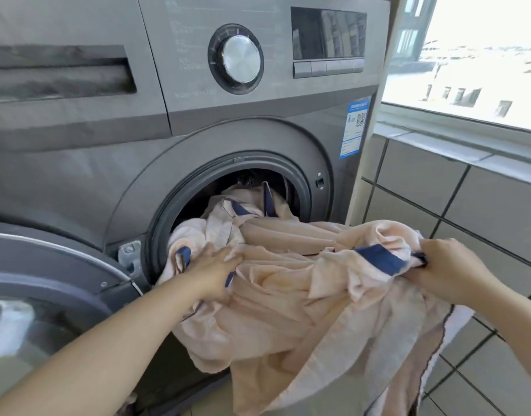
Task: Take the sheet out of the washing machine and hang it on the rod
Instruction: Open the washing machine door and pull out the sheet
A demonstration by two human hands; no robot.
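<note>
Halfway out of the round drum (249, 181), the crumpled peach sheet (288, 295) is gripped by both hands: left (216, 271), right (450, 271).

The sheet (288, 295) is pale peach with dark navy bands. The washing machine (108, 139) is grey, with a silver dial (241, 59) and a blue-and-white sticker (355, 127). The wall tiles (438, 190) are pale grey with dark grout lines.

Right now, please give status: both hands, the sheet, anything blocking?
Left hand grips sheet at drum mouth. Right hand grips its navy edge, pulled clear. Sheet partly inside drum. Door open; nothing blocking.
</note>
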